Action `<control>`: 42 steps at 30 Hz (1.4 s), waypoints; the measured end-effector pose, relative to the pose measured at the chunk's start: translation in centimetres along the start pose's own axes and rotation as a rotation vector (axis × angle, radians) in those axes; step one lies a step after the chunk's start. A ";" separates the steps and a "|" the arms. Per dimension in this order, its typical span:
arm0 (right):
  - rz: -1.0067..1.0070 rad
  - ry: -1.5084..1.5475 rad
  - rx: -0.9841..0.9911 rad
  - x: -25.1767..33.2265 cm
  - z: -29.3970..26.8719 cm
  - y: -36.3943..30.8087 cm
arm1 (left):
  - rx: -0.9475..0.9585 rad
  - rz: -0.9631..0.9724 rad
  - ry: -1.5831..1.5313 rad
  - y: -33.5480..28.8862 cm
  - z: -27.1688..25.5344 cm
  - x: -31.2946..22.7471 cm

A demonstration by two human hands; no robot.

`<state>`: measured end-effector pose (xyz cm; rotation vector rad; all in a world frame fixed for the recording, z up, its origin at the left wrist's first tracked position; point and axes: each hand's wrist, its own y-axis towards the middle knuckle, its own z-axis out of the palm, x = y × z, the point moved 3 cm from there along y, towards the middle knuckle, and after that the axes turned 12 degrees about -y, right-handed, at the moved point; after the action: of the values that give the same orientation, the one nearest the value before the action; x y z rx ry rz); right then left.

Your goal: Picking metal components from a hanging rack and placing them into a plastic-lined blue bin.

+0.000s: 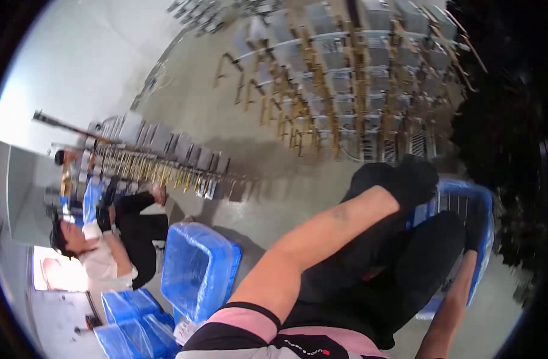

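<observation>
My left hand [413,181], in a black glove, is beyond my knees by the rim of a blue plastic bin [489,206]. Its fingers are dark and blurred against my black trousers, so what it holds, if anything, cannot be made out. My right hand [474,232], also gloved in black, reaches down at the right side of this bin, its fingers hidden in shadow. Inside the bin, thin metal bars or a grid-like metal part [455,203] show beside a clear liner.
Racks of hanging grey parts with brass-coloured hooks [346,72] stand ahead. A similar row [154,155] is at left, near a seated co-worker [115,251]. A lined blue bin [235,269] stands to my left, with further blue bins [130,305] behind it.
</observation>
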<state>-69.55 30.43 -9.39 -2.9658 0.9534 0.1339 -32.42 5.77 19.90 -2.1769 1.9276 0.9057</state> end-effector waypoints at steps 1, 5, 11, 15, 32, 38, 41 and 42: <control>-0.046 0.110 -0.012 1.5 -1.5 0.4 | 0.034 -0.068 -0.061 -0.5 -0.1 0.4; -0.214 0.529 -0.061 9.3 -12.2 2.1 | -0.277 -0.141 -0.189 -1.3 2.1 3.3; -0.446 0.514 -0.155 21.5 -23.4 2.4 | -0.177 -0.144 -0.218 -0.7 3.4 4.4; -0.683 -0.128 -0.466 11.6 -14.1 5.0 | -0.212 -0.135 -0.180 -0.1 4.2 5.6; -0.417 0.083 -0.459 12.3 -12.0 4.0 | -0.766 -0.292 -0.458 -1.5 -2.3 11.2; -0.326 -0.164 -0.090 27.1 -24.4 3.1 | -0.366 -0.572 -0.651 -4.6 6.1 16.2; -0.180 -0.448 0.217 24.6 -25.9 2.8 | -0.340 -0.628 -0.613 -1.6 14.2 17.9; -0.152 -0.514 0.332 27.4 -27.6 1.5 | -0.322 -0.695 -0.553 -2.4 17.7 19.4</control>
<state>-46.15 11.93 15.70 -2.4932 0.6104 0.6282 -36.17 -2.83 -4.72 -2.1686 0.7414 1.5008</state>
